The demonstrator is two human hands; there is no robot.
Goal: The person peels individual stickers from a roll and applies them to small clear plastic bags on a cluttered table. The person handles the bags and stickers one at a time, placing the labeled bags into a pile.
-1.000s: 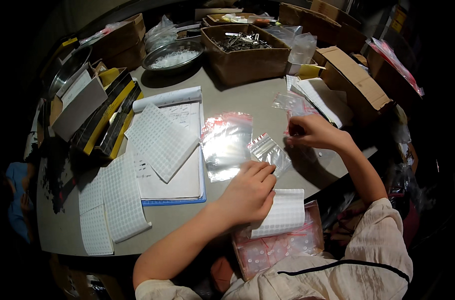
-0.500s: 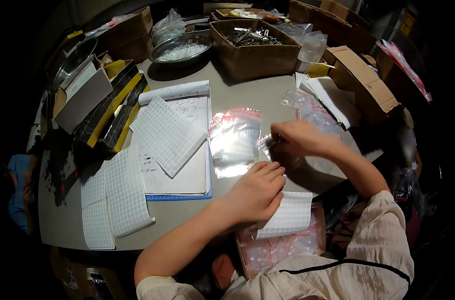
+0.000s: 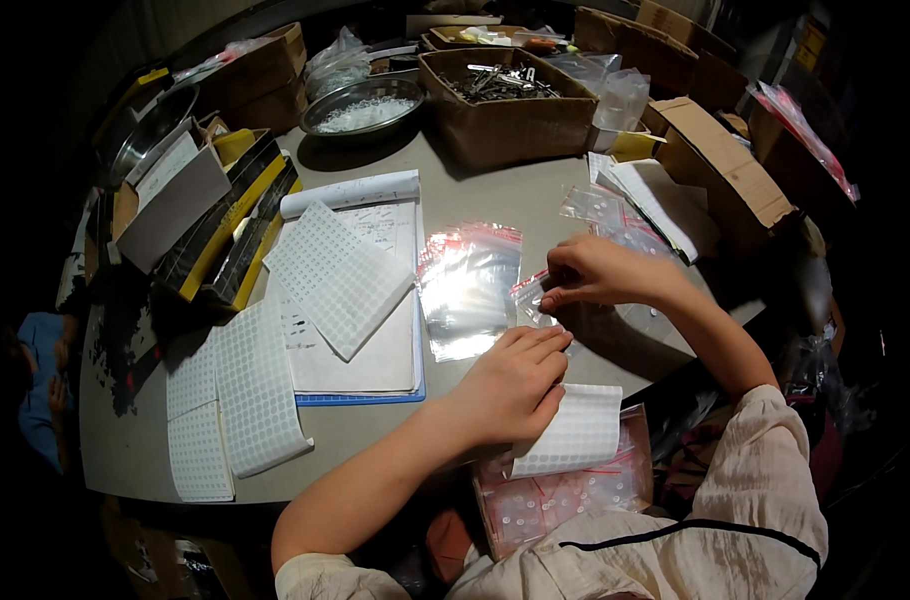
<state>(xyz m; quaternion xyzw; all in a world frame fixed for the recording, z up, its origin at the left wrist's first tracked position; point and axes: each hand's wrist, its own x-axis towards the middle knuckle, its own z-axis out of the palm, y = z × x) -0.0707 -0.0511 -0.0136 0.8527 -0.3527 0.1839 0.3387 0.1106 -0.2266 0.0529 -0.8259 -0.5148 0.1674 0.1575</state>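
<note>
A sheet of round pale stickers (image 3: 573,435) hangs from my left hand (image 3: 515,378), the thumb over its edge. Those fingers lie close together, tips at the lower end of a small clear zip bag (image 3: 531,292) with a red seal strip. My right hand (image 3: 607,272) is curled at the bag's right side, thumb on the plastic; its other fingertips are partly hidden. To the left lies a stack of clear zip bags (image 3: 472,290), shining under the light. Below the sheet, a box (image 3: 642,430) at the table's edge holds bags with round stickers.
A blue clipboard (image 3: 360,399) with papers and more sticker sheets (image 3: 255,400) lies left. Stickered bags (image 3: 630,225) and papers (image 3: 655,195) are at right. Behind stand a metal bowl (image 3: 363,105) of clear pieces, a carton (image 3: 505,125) of metal parts and other boxes (image 3: 720,165).
My right hand has shifted slightly up, uncovering more of the small zip bag, and its thumb now shows on the plastic. My left hand stays in nearly the same place.
</note>
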